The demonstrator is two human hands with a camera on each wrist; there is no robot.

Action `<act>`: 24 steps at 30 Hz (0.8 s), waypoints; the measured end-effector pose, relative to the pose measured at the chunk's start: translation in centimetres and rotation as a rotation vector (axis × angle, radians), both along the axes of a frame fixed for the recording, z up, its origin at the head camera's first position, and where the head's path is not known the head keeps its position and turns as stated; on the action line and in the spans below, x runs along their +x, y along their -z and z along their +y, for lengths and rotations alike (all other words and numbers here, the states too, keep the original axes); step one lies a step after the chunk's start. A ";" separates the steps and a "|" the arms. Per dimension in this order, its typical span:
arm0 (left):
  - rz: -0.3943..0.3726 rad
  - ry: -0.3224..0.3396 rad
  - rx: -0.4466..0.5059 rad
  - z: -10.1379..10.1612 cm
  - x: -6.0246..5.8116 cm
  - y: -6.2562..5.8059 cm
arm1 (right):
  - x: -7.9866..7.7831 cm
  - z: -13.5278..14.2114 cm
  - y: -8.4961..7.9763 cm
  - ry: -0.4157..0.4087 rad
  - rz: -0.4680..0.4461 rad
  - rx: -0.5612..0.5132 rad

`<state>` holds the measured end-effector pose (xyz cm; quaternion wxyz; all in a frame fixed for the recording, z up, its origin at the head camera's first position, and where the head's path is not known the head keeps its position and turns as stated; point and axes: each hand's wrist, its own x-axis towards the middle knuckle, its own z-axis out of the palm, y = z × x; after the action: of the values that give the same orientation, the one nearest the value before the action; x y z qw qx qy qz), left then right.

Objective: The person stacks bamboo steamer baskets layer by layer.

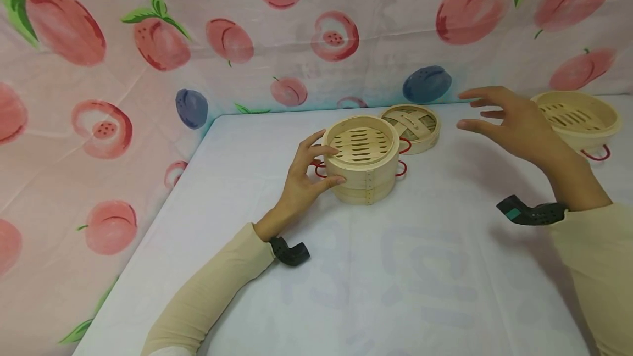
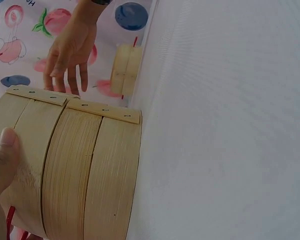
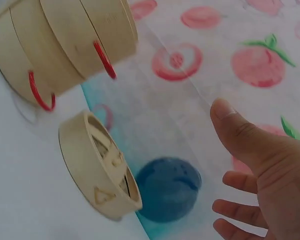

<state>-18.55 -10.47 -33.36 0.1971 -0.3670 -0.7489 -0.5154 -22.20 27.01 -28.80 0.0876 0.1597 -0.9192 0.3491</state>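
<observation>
Toward the back of the white table (image 1: 395, 279), grips the steamer stack (image 1: 358, 180) with the left hand (image 1: 306, 169), the nearer of the two, right at its left side; rests that thumb on the near wall of the upper basket (image 1: 361, 147) and curls at least one finger over the rim; has the stack upright ahead of the left forearm, round from above and so without a long axis to line up with; off to the right, holds the right hand (image 1: 516, 125) in the air, well apart from the stack, with thumb and fingers spread and nothing grasped; from that hand, has the lid (image 1: 412, 125) to the left, just beyond the stack, then the stack itself with its red handles (image 3: 104, 61); behind the right wrist, has a third basket (image 1: 581, 117), apparently untouched; cannot tell the hand's exact height.
</observation>
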 end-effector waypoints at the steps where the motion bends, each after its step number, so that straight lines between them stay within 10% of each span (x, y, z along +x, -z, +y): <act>1: -0.002 -0.002 -0.003 0.0 0.0 0.0 | -0.1 0.5 0.1 0.017 -0.007 0.000; 24: -0.021 0.004 -0.003 -0.1 0.1 0.0 | -0.2 7.9 1.7 0.340 0.015 0.043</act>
<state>-18.48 -10.52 -33.32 0.1878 -0.3634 -0.7508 -0.5186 -22.35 34.88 -30.53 0.1488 0.0066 -0.9396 0.3082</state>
